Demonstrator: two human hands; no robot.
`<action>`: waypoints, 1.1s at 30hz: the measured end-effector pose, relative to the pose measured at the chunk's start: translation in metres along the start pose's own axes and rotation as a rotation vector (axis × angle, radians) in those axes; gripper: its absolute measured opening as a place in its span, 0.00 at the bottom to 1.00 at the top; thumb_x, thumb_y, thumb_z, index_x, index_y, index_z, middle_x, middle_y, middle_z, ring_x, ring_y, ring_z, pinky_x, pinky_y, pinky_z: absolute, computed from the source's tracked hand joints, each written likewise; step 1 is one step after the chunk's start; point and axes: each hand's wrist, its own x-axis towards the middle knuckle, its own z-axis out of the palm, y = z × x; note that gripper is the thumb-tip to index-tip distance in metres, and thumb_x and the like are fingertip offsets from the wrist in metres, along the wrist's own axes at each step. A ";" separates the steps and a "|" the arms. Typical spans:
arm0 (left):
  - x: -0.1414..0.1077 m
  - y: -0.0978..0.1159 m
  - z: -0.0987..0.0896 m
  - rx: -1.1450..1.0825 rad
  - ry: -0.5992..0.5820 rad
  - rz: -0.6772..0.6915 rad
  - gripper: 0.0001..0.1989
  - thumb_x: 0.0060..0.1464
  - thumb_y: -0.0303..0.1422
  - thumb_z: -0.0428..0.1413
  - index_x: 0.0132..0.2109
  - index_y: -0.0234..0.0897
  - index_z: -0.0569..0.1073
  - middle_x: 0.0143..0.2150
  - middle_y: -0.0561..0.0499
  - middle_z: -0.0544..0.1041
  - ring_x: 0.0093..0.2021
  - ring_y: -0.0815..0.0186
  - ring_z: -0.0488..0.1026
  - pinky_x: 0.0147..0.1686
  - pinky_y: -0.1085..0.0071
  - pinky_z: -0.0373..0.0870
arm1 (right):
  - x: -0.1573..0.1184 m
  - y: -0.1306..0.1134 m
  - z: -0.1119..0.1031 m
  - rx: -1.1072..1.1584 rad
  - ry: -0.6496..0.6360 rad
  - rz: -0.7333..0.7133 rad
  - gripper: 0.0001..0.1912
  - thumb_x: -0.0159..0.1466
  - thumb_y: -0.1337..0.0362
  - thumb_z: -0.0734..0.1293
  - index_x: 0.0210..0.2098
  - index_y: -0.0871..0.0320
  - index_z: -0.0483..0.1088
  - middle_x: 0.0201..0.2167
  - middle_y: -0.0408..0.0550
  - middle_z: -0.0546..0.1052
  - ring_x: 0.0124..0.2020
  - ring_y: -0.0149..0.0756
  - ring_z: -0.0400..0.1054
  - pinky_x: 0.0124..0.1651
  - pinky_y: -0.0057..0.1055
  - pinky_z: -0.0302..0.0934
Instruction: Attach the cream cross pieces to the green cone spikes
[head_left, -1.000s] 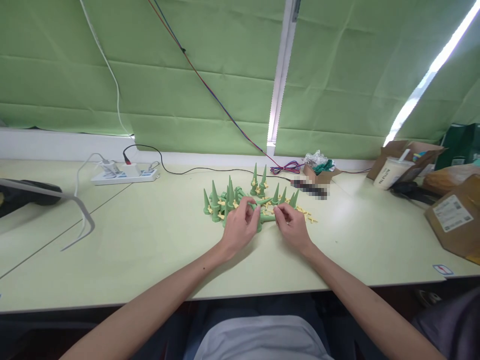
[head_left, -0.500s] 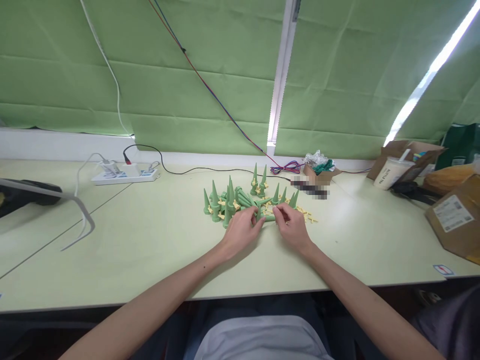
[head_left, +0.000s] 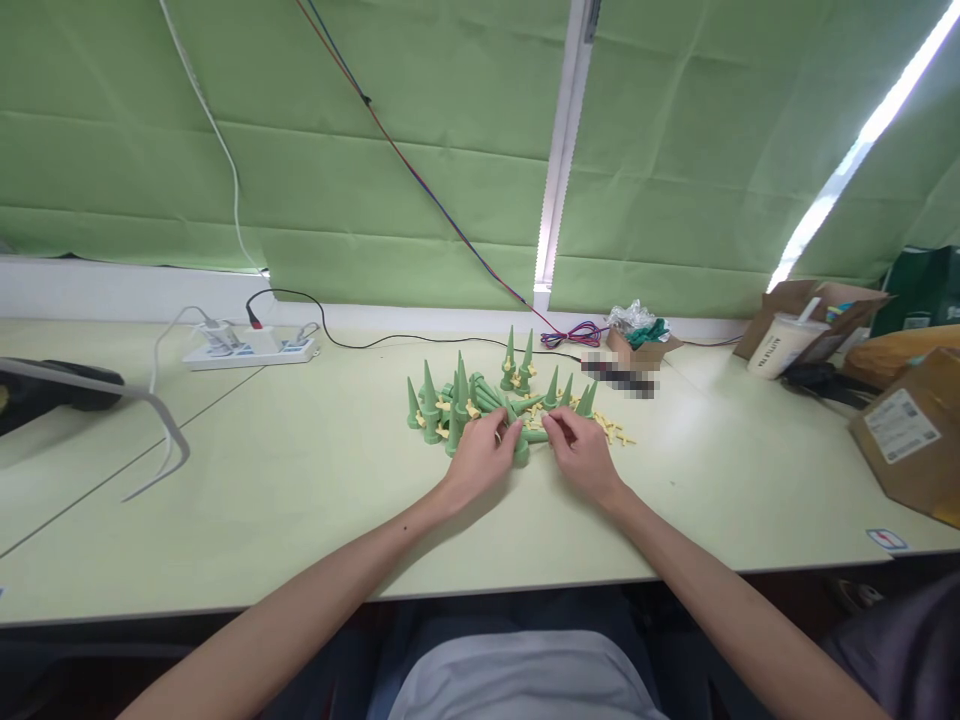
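My left hand (head_left: pixel 482 455) is closed in a pinch on a green cone-shaped plastic watering spike (head_left: pixel 520 453), whose round base shows beside the thumb. Close by on the right, my right hand (head_left: pixel 581 452) is also closed, fingertips together; whatever they hold is too small to make out. Green spikes with yellow valves (head_left: pixel 427 400) stand upright left of my hands, and a pair of spikes (head_left: pixel 517 370) stands farther back. Loose green spikes (head_left: pixel 487 393) lie heaped behind my left hand. Small yellow valves (head_left: pixel 619 432) lie scattered beyond my right hand, near upright green cones (head_left: pixel 553 390).
A white power strip (head_left: pixel 251 350) with plugs lies at the back left. A black cable (head_left: pixel 412 337) runs along the back. At right are a small open box (head_left: pixel 641 350), a drink cup (head_left: pixel 784 345) and a cardboard box (head_left: pixel 907 430).
The spike at my left hand has tilted, and its base now shows below the thumb. My right hand has shifted slightly left, towards it.
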 end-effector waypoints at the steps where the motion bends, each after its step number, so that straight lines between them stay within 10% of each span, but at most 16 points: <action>1: 0.000 0.000 0.000 -0.023 0.012 -0.006 0.20 0.62 0.44 0.46 0.26 0.39 0.54 0.20 0.56 0.61 0.21 0.70 0.58 0.24 0.72 0.54 | 0.000 0.000 0.000 0.002 -0.004 0.001 0.13 0.69 0.58 0.59 0.30 0.56 0.66 0.21 0.40 0.66 0.21 0.30 0.58 0.27 0.28 0.53; 33: -0.002 0.004 -0.001 -0.073 0.032 0.024 0.19 0.63 0.43 0.46 0.27 0.38 0.54 0.21 0.57 0.58 0.22 0.71 0.54 0.25 0.71 0.53 | -0.002 0.001 0.001 0.008 -0.109 -0.075 0.13 0.69 0.61 0.60 0.29 0.57 0.68 0.24 0.43 0.70 0.24 0.31 0.60 0.30 0.29 0.55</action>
